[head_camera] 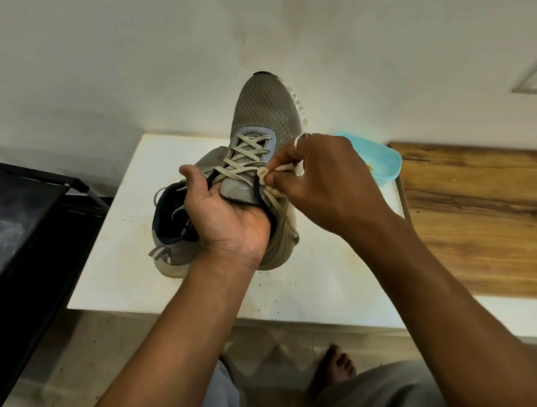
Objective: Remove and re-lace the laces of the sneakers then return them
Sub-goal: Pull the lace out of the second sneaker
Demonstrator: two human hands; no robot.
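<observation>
Left hand [224, 219] grips sneaker [261, 107] at tongue; right hand [323, 178], 3 o'clock of tongue, pinches lace [245, 157]. Likely top-eyelet step; next needs a steady pull through

Both bare forearms reach up and forward, one from bottom centre, the other slanting in from the lower right. The left hand [228, 215] is palm up, thumb [190, 174] stretched along the near side of the sneaker [261, 107], fingers tucked out of sight under the tongue, gripping it. Just beside it the right hand [326, 178] shows its back, thumb and fingertips pinching the lace [264, 173], with a ring [300, 141] on one bent finger. Down below, a bare foot [335, 365].
</observation>
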